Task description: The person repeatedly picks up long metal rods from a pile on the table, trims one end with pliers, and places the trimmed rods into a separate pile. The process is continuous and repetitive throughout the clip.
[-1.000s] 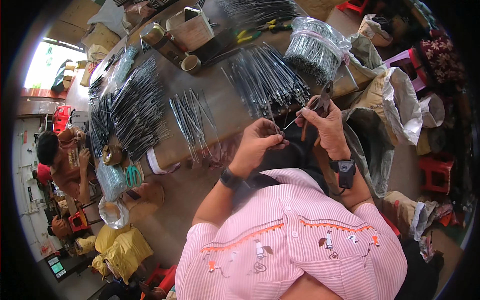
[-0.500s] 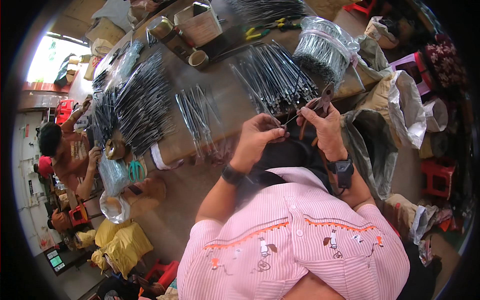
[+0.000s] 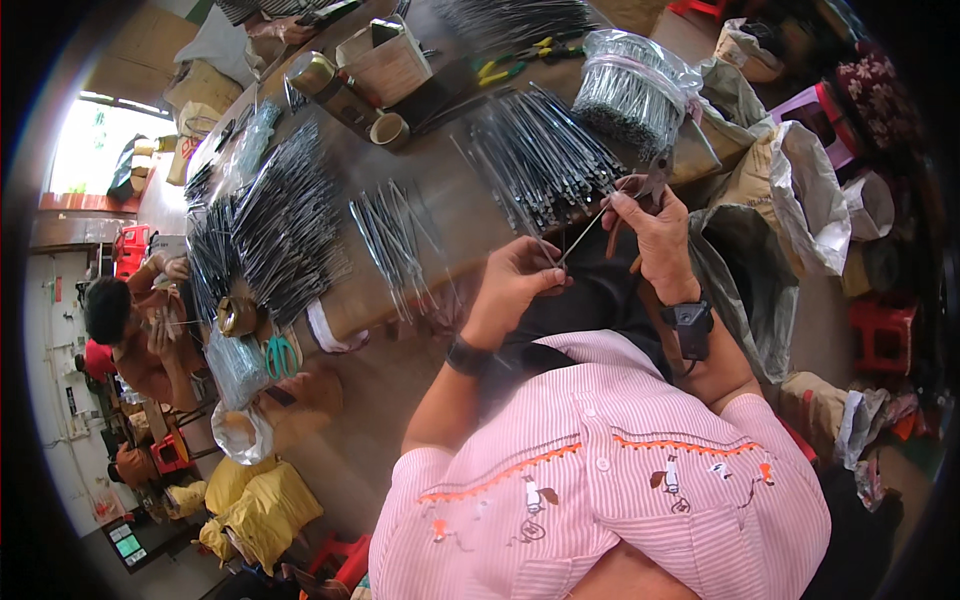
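Right now the left hand pinches one end of a thin metal rod, while the right hand is closed on pliers at its other end. Just beyond lie loose grey rods and a clear-wrapped rod bundle.

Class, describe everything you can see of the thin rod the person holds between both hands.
The thin rod is a slim, straight, grey piece that looks like metal wire. It lies slanted, running from the left hand, whose fingertips pinch its lower end, up to the right hand, which also grips pliers with reddish handles. It hangs above the person's dark lap, just off the wooden table edge, close to a pile of similar rods. Its ends are too small to make out.
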{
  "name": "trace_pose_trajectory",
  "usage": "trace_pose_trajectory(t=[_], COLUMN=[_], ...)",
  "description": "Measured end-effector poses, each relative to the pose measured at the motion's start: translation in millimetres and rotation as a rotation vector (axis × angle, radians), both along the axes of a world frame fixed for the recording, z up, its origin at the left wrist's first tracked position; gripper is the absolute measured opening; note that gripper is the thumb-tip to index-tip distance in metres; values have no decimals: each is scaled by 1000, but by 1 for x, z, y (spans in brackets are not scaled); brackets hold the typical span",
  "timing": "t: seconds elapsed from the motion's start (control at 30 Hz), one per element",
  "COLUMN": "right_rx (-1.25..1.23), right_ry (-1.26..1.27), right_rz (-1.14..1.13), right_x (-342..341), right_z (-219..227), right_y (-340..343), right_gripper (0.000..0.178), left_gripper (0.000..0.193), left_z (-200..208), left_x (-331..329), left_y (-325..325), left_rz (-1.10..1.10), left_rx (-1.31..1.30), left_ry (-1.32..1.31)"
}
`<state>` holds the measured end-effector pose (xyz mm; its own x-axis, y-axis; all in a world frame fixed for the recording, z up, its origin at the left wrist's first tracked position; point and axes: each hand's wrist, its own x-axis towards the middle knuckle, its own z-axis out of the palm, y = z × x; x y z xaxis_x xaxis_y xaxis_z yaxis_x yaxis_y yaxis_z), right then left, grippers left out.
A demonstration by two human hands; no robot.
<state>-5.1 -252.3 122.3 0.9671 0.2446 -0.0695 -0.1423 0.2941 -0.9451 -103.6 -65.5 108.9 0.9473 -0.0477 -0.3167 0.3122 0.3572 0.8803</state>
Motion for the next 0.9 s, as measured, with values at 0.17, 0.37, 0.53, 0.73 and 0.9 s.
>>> trace_pose_trajectory(t=[0.17,0.37,0.53,0.73,0.9], right_rx=[-29,1,-18,-106,-130], right_ry=[207,249,236,32,77], right_rz=[225,252,220,210,227], right_x=[-4,-4,-4,-13,-14], right_z=[-7,-8,-7,-7,-14], right_y=[-9,-10,-2,5,1], right_gripper=[22,25,25,22,22], left_gripper=[23,28,22,10,9], left_z=[9,13,14,0,-15], left_x=[-1,0,1,5,7], left_y=[-12,-10,-10,-13,-22], left_rz=[-144,-222,-110,13,119], left_rx=[-38,-107,-404,-520,-413], left_ry=[-9,-6,95,240,187])
